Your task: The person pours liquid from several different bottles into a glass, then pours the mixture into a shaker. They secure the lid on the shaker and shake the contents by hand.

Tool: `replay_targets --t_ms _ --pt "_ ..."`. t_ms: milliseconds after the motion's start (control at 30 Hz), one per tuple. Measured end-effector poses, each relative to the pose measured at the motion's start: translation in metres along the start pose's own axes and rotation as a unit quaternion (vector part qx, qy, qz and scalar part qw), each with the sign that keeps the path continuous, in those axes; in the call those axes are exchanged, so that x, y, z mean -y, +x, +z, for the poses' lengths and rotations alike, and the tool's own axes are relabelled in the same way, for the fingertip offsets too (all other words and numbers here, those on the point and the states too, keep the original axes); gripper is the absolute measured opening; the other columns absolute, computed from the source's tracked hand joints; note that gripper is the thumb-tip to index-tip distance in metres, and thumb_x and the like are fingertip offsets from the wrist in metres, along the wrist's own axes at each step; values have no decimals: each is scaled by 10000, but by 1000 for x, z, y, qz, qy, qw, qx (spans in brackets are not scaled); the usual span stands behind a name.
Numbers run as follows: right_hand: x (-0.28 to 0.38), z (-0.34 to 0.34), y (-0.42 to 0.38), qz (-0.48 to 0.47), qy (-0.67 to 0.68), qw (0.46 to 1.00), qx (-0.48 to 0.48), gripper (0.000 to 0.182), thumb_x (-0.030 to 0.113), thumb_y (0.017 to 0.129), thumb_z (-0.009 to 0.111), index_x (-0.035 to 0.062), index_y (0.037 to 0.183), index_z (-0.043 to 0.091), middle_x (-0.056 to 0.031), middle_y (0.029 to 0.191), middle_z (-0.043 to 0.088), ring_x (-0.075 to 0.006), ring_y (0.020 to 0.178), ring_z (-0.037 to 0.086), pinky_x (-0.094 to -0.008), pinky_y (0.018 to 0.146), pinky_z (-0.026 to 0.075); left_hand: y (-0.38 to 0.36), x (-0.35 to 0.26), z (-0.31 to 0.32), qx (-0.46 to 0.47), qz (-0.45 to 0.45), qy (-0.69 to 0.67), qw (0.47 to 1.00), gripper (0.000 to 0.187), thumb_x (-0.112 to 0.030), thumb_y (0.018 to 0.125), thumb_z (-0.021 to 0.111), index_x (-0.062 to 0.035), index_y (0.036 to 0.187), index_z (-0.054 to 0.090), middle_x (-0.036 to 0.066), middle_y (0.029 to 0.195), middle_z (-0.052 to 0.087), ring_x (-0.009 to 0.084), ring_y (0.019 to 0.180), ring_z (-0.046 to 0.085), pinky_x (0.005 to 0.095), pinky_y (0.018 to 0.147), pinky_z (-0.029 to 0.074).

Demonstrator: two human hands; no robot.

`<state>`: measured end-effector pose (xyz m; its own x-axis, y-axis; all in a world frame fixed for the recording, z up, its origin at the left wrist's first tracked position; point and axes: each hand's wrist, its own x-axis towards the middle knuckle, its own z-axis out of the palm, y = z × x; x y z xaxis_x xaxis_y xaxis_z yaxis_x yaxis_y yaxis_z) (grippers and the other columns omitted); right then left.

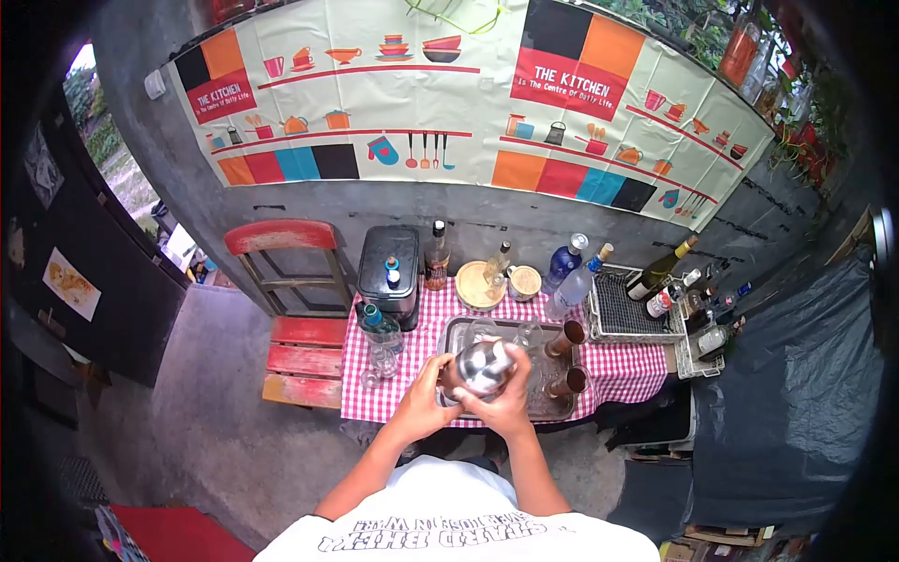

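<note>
My left hand (426,405) and my right hand (503,405) are closed round a shiny, rounded metal vessel (485,367), one on each side. It is held up over a dark metal tray (536,408) near the table's front edge. Blur hides the vessel's exact shape. On the tray's right side, close to my right hand, stand two brown cups, a rear one (565,339) and a front one (567,381). Clear glasses (528,333) stand along the back of the tray, partly behind the vessel.
A red-and-white checked cloth (367,405) covers the table. Clear glasses (382,360) and a teal-topped bottle (379,323) stand left, before a black bin (388,247). Blue bottles (564,262) stand behind; a wire basket (613,328) is right. A red chair (302,361) adjoins the table.
</note>
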<state>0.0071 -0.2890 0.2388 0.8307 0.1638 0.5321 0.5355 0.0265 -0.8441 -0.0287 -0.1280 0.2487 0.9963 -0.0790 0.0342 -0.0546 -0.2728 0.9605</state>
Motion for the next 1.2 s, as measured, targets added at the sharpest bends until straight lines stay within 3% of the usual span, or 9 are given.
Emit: replay_targets --t_ms 133,200,267,433,600,667,800,967,1200 --pt "-1 2 0 183 184 953 -153 881 166 796 734 170 1468 164 -124 1302 449 -228 1174 494 -394 993 452 -4 -13 1 -44 77 55 995 717 -118 702 818 -40 1320 463 126 1205 527 261 1108 569 365 961 464" --pt "-9 3 -5 258 386 852 -243 737 140 880 640 202 1471 204 -98 1272 468 -231 1160 518 -430 984 472 -4 -20 4 -45 86 69 993 675 -111 721 808 -41 1309 485 127 1179 527 261 1086 574 363 932 481" --pt "-39 -9 -23 323 474 792 -210 459 302 977 532 200 1382 342 -72 1259 518 -243 1156 554 -475 983 476 -4 -22 11 -20 103 44 994 649 -118 734 801 -42 1304 499 132 1183 526 256 1085 574 354 909 493" --pt "-32 -35 -41 370 560 712 -207 440 310 987 524 173 1366 348 -67 1240 522 -228 1157 554 -439 970 488 -1 -26 33 16 135 81 987 627 -148 760 792 -34 1302 496 145 1166 528 271 1077 579 351 880 507" --pt "-10 -62 -37 304 417 809 -283 621 173 931 615 185 1425 240 -65 1254 481 -207 1142 527 -400 964 475 6 -32 59 54 79 60 994 621 -150 749 798 -21 1268 483 157 1172 521 285 1074 578 365 904 490" --pt "-4 -74 -34 202 220 918 -261 778 182 850 705 126 1452 216 -101 1312 443 -225 1166 500 -392 996 441 7 -31 72 44 126 101 986 636 -124 754 781 -21 1274 430 166 1142 502 339 1057 576 397 908 477" --pt "25 -105 -26 104 8 986 -128 959 204 749 804 72 1465 180 -170 1336 394 -240 1205 446 -374 1019 399 13 -29 97 93 63 25 993 772 -109 728 785 -40 1347 329 179 1200 493 294 1081 578 382 935 469" --pt "49 -136 -10 -115 -204 971 41 808 165 690 861 89 1312 351 -258 1287 475 -434 1156 538 -484 963 467 23 -41 133 71 91 -5 993 743 -40 740 737 -26 1345 308 206 1255 509 336 1178 566 404 986 458" --pt "13 -173 -27 -45 -86 995 -38 967 91 648 870 127 1381 240 -231 1306 452 -333 1181 512 -438 975 446 39 -48 165 74 144 33 986 789 -66 706 764 -32 1379 355 211 1286 485 361 1214 518 422 1015 430"
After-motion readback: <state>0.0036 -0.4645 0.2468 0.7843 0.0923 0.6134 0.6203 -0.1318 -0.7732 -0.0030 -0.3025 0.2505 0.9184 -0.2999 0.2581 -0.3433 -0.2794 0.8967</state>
